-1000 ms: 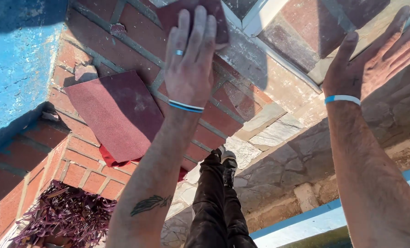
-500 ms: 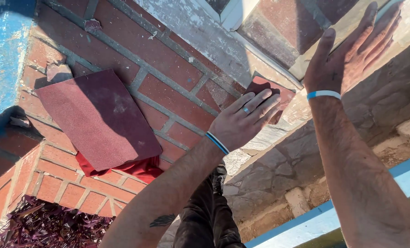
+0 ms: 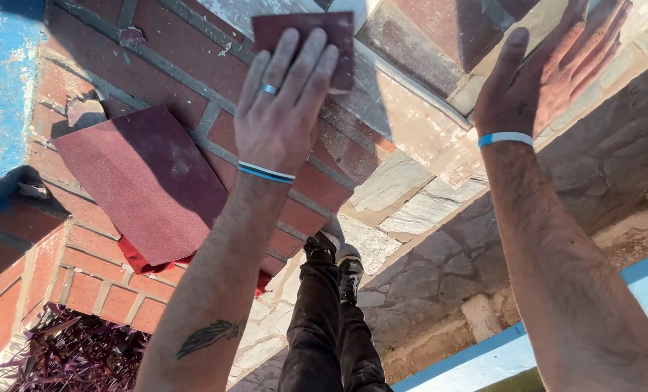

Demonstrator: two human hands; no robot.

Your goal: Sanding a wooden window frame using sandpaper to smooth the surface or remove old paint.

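left hand (image 3: 277, 120) presses flat a sandpaper piece (image 3: 306, 40) on the brick ledge (image 3: 171, 43) — keep even pressure; right hand (image 3: 542, 72) at three o'clock braces, released (open palm).

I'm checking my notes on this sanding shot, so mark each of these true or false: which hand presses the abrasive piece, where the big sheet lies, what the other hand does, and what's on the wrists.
1. The left hand presses a small dark red abrasive piece flat against the wall. True.
2. The right hand grips a brush. False: it holds nothing and lies open against the wall.
3. A large maroon abrasive sheet lies on the red brick ledge. True.
4. Both wrists are bare. False: each wears a blue band.
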